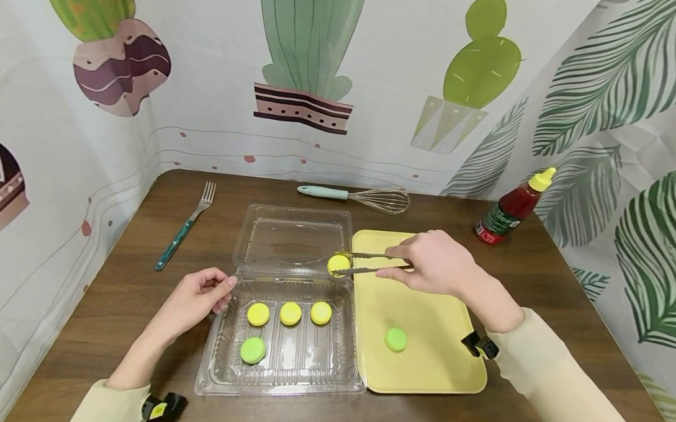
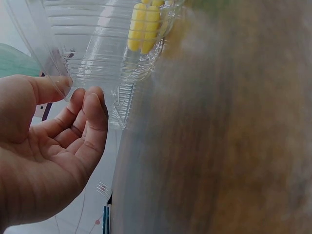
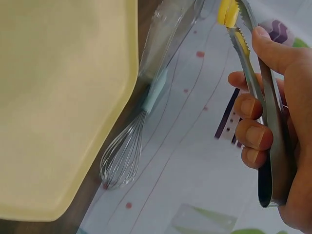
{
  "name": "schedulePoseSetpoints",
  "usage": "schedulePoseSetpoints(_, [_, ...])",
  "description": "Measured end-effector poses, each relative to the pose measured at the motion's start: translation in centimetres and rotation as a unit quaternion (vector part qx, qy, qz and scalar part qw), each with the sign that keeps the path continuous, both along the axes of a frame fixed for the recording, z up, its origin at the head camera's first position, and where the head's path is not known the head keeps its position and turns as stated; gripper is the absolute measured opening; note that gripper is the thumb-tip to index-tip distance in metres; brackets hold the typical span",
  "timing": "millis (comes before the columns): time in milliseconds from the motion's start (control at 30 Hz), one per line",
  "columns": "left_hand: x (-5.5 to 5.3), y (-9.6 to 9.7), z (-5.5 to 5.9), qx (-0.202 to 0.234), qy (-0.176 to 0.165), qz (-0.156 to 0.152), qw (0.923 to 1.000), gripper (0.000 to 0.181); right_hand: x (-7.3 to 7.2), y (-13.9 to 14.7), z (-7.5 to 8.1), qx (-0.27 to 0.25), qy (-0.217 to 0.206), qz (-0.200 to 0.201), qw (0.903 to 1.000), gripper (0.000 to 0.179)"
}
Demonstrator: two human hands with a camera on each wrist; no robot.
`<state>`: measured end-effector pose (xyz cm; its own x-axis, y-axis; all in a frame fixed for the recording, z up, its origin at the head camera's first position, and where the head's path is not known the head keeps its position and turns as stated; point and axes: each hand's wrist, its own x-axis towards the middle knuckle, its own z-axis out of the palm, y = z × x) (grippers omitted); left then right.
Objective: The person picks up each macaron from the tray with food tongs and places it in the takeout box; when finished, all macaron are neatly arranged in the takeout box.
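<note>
L hand [image 2: 58, 141] at clr plastic box [image 2: 87, 44], yellow pcs [image 2: 137, 28] inside, fork [image 2: 106, 215] in bkgd

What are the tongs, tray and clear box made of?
The tongs: probably metal, greyish with a sheen. The tray: smooth, matte yellow, perhaps plastic or painted metal. The clear box: likely thin glossy plastic; the table shows through.
</note>
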<state>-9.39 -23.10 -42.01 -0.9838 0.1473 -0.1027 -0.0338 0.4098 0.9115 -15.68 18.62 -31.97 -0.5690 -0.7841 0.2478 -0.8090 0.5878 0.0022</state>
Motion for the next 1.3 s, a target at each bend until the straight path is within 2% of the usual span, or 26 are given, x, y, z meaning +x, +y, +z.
schedulePoseSetpoints(367, [-0.1, 0.0, -0.1, 0.005, 0.000, 0.002, 1.0000, 0.027, 1.8, -3.5, -1.0, 0.018, 0.012, 0.036, 0.9991, 0.033])
schedulePoseSetpoints(533, [-0.1, 0.0, -0.2, 0.005, 0.001, 0.001, 1.0000, 0.028, 2.4, -4.7, -1.7, 0.024, -0.001, 0.062, 0.9978, 0.034])
schedulePoseSetpoints(733, [0.0, 0.0, -0.2, 0.007, 0.004, 0.003, 1.0000, 0.027, 3.2, -5.7, -2.5, 0.047, -0.013, 0.072, 0.9962, 0.039])
schedulePoseSetpoints(1000, [0.0, 0.0, 0.0, 0.002, 0.003, 0.005, 1.0000, 0.028, 3.9, -6.8, -3.6, 0.071, -0.060, 0.103, 0.9903, 0.041])
schedulePoseSetpoints(1300, [0.1, 0.1, 0.0, 0.002, -0.001, 0.003, 1.0000, 0.028, 4.6, -7.5, -4.6, 0.096, -0.069, 0.123, 0.9854, 0.039])
